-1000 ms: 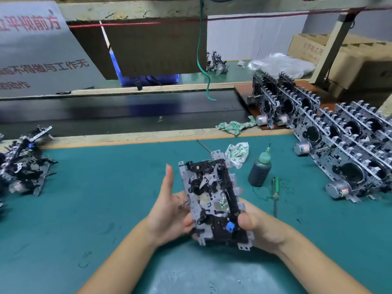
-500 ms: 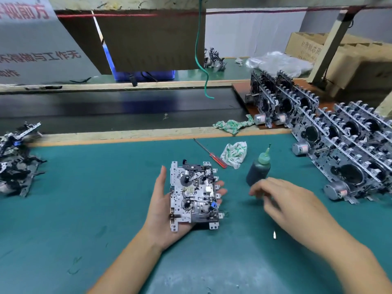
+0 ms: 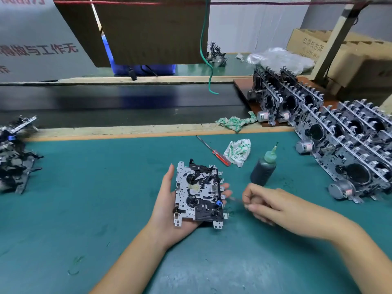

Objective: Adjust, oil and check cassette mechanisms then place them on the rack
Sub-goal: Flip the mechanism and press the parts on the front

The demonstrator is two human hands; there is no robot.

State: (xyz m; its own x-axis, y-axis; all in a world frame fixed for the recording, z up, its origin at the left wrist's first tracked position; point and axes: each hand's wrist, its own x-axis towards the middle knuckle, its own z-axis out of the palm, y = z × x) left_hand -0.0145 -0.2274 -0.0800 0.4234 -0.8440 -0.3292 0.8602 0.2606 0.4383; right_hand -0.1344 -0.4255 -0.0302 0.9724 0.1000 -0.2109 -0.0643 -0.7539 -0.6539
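A cassette mechanism point(image 3: 198, 193), a silver plate with black parts and a small blue piece, lies face up in my left hand point(image 3: 165, 200). My thumb runs along its left edge and my fingertips come up at its right edge. Just to the right, my right hand point(image 3: 269, 203) has its fingers curled round a small screwdriver, whose thin blurred shaft point(image 3: 234, 199) points at the mechanism. A dark oil bottle point(image 3: 263, 168) with a green nozzle stands upright behind that hand. Rows of finished mechanisms point(image 3: 350, 145) stand on the rack at the right.
A red-handled screwdriver point(image 3: 214, 152) and a crumpled rag point(image 3: 238, 151) lie on the green mat beyond the mechanism. More mechanisms are piled at the left edge point(image 3: 14, 158). A dark conveyor belt point(image 3: 127, 102) runs behind the mat. A green cord point(image 3: 209, 66) hangs down.
My right hand let go of the mechanism, reached right toward the bottle and came back holding the screwdriver. The mechanism went from upright in both hands to lying flat in my left hand.
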